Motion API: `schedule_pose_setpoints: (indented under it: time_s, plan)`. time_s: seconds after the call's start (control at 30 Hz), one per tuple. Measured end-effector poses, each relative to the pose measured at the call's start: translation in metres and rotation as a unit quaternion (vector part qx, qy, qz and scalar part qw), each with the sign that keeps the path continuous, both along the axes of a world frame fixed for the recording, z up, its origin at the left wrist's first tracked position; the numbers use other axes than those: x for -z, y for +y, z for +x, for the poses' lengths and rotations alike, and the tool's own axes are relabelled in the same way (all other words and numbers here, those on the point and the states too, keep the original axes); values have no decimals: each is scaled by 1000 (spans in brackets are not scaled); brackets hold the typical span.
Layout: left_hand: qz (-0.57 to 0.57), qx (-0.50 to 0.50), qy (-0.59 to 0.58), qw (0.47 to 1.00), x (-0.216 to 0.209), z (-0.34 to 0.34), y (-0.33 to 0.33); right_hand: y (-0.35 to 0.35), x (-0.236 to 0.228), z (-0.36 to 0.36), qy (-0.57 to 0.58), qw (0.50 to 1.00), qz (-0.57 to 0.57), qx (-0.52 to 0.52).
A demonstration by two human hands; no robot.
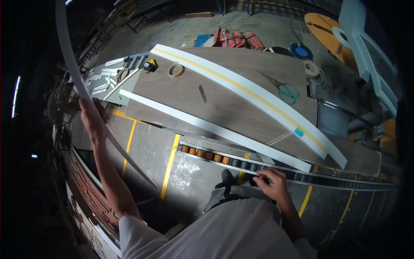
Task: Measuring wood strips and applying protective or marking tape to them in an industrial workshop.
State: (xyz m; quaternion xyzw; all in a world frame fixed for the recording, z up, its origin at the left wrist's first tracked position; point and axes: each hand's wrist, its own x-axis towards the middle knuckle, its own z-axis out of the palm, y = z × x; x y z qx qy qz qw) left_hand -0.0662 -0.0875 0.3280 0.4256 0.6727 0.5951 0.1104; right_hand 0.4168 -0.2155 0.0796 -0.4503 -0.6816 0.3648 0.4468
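Observation:
My left hand (91,118) is wrapped round a long, thin pale strip (74,64), which stands tilted at the left and runs from the top edge down past my forearm. By the near side of the worktable (233,64), my right hand (272,184) has its fingers curled together; anything between them is too small to make out. Just beyond that hand lies a straight white strip (207,126). Farther back on the table is a wider white profile (241,88) with a yellow stripe along it and a teal patch (299,132) near its right end.
On the table lie green-handled scissors (286,92), a tape roll (175,70), a tape measure (150,65) and a metal plate (202,93). A roller track (211,156) runs along the near side. Short white pieces (101,87) lie at left. Red bags (241,39) are behind.

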Motion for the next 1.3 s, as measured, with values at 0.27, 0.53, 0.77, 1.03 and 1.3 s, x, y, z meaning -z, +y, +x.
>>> schedule_pose_setpoints:
  time_s: [0.27,0.53,0.77,1.03,1.3]
  plan:
    - [85,222,-153,959,-21,-166,19,-30,20,-132,-69,989,-78,-105]
    - [58,108,-460,879,91,-248,59,-49,18,-166,-212,975,-38,62]
    - [7,119,-475,872,260,-121,36,-54,16,-40,-249,957,4,147]
    - [-193,144,-456,857,326,-81,55,-24,29,14,-340,932,60,115]
    - [-468,105,52,876,289,-65,66,-9,37,27,-371,915,94,129]
